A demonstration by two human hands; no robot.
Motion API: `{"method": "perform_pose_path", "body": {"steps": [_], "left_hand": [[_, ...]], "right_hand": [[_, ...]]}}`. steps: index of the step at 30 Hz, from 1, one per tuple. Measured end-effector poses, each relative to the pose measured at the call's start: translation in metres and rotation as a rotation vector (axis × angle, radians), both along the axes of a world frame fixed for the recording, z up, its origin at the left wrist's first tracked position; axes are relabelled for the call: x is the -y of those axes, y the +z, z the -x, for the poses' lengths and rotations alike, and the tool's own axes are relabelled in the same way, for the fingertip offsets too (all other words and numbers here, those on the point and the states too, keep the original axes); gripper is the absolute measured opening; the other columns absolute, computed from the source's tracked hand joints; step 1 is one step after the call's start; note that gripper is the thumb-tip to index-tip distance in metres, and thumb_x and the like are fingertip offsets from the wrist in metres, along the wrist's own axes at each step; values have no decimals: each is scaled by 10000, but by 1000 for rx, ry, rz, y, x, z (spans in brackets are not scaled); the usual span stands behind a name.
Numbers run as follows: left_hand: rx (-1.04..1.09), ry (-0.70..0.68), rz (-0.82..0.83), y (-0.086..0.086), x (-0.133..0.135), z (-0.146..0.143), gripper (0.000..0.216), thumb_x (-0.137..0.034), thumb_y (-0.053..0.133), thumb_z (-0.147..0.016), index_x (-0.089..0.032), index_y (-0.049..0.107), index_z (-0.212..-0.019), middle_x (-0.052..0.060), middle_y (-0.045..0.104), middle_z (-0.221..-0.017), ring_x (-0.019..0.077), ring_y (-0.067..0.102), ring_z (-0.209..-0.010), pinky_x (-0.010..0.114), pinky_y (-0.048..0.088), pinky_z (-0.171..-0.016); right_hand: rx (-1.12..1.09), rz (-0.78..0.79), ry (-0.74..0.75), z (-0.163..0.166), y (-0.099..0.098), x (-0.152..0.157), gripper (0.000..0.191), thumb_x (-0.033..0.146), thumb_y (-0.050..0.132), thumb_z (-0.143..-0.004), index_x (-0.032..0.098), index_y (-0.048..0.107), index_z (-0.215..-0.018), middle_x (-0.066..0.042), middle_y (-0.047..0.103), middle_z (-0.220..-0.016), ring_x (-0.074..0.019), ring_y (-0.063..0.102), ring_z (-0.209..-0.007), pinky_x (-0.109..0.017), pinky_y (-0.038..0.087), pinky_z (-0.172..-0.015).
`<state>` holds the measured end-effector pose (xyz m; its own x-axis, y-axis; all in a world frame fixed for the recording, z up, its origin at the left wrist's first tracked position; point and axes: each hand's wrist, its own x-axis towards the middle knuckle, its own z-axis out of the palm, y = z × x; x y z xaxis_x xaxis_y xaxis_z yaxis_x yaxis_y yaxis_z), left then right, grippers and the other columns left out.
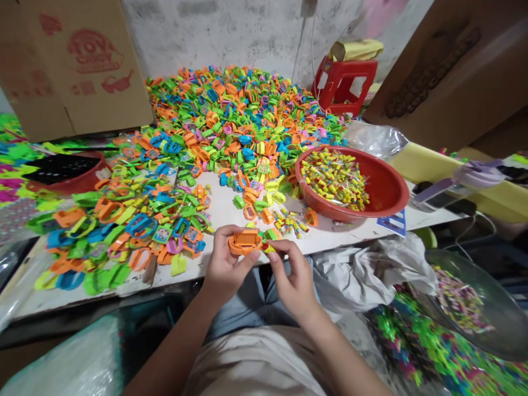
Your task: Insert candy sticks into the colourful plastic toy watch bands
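My left hand [225, 270] is closed on an orange plastic toy watch [246, 241], whose rectangular face frame looks hollow. Close beside it, my right hand [293, 278] pinches a small yellow-and-red wrapped candy roll [269, 248] between thumb and fingers. The roll is near the watch's right side; whether they touch cannot be made out. Just beyond my hands, a few more wrapped candy rolls [289, 221] lie loose on the white table [223, 198]. To the left is a heap of finished-looking coloured toy watches [140, 225].
A red basin [385, 190] holding many yellow candy rolls [334, 179] stands right of my hands. A large pile of toy watches [231, 110] reaches the wall. Cardboard boxes [82, 66] flank the table, and a red stool [346, 82] stands behind. A white plastic bag [363, 269] hangs at the front edge.
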<state>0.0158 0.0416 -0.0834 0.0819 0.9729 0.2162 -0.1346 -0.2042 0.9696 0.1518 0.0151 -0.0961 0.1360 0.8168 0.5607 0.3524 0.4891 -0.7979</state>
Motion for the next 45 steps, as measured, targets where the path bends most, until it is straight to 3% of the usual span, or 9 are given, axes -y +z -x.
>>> {"method": "perform_pose_path", "body": {"steps": [4, 8, 12, 16, 22, 25, 33, 37, 45], "left_hand": [[-170, 88, -157, -5, 4, 2, 257, -292, 678, -776, -255, 490, -947, 48, 601, -1092, 200, 623, -1039, 328, 533, -860], [-383, 98, -324, -8, 6, 6, 157, -242, 634, -812, -257, 536, -934, 67, 589, -1121, 225, 583, -1103, 372, 512, -905], [-443, 94, -419, -5, 8, 6, 110, -207, 601, -823, -248, 544, -907, 72, 595, -1134, 229, 580, -1112, 381, 510, -907], [-488, 107, -496, -2, 9, 5, 103, -152, 585, -825, -232, 532, -862, 64, 597, -1103, 211, 582, -1087, 357, 507, -885], [-549, 155, -397, -14, 6, 4, 72, -197, 575, -841, -206, 505, -827, 53, 592, -978, 189, 598, -954, 310, 506, -794], [-537, 153, -270, -23, 2, 2, 98, -236, 573, -847, -202, 491, -806, 23, 549, -844, 172, 595, -852, 294, 499, -767], [-291, -66, 80, -32, -2, 1, 192, -302, 562, -851, -200, 432, -754, -11, 530, -781, 124, 545, -722, 234, 478, -674], [-318, -41, 60, -31, -4, 1, 217, -326, 558, -857, -199, 429, -737, -3, 527, -790, 130, 543, -733, 229, 473, -648], [-542, 149, -338, -22, 0, 1, 76, -211, 571, -856, -197, 518, -803, 42, 581, -926, 166, 593, -938, 288, 491, -808]], "right_hand": [[175, -24, -8, -2, 2, 6, 117, 197, 462, -915, 212, 537, -1004, -52, 652, -878, -178, 627, -811, -298, 504, -705], [165, -5, -3, -4, 5, 9, 132, 192, 417, -934, 219, 511, -1023, -48, 648, -887, -174, 628, -811, -292, 502, -694], [177, -3, -6, -7, 7, 9, 124, 190, 405, -940, 216, 497, -1020, -49, 642, -890, -175, 619, -813, -290, 489, -691], [362, -25, -9, -11, 11, 9, 116, 181, 378, -943, 201, 487, -977, -54, 617, -838, -182, 586, -756, -295, 461, -677], [724, 101, -58, -9, 15, 9, 183, 86, 336, -896, 168, 500, -904, -76, 594, -785, -220, 533, -720, -322, 394, -665], [869, 176, -104, -4, 14, 6, 121, 153, 400, -911, 155, 518, -935, -92, 601, -827, -249, 548, -778, -347, 381, -696], [1158, 276, -10, -7, 2, -9, 239, 323, 451, -951, 147, 594, -875, -110, 656, -799, -256, 620, -746, -353, 388, -664], [1080, 266, 94, -15, -5, -12, 301, 358, 412, -969, 149, 608, -879, -100, 659, -788, -238, 629, -720, -335, 416, -632], [487, 1, 26, -25, -4, -7, 209, 196, 406, -949, 148, 525, -1114, -107, 644, -952, -213, 604, -887, -343, 506, -770]]}}
